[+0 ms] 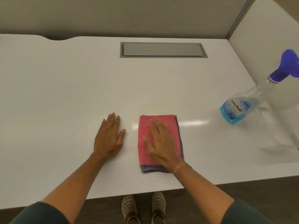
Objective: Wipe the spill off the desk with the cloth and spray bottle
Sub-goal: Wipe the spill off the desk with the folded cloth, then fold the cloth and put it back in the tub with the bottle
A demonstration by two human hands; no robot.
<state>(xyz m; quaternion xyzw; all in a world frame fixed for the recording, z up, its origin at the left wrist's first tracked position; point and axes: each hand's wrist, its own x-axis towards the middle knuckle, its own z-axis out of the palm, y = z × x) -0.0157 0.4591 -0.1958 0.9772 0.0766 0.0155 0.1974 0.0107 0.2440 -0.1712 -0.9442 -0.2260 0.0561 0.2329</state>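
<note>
A folded pink cloth (145, 139) with a grey-blue edge lies on the white desk (64, 94) near the front edge. My right hand (161, 143) rests flat on top of it, fingers spread, pressing it down. My left hand (110, 139) lies flat and open on the bare desk just left of the cloth, holding nothing. A clear spray bottle (237, 109) with blue liquid and a purple trigger head stands at the right side of the desk, away from both hands. A faint wet sheen shows on the desk around the cloth's far end.
A grey cable hatch (163, 50) is set into the desk at the back centre. A partition wall runs along the back and right side. The desk's front edge is close to me, with my shoes (144, 206) on the dark floor below.
</note>
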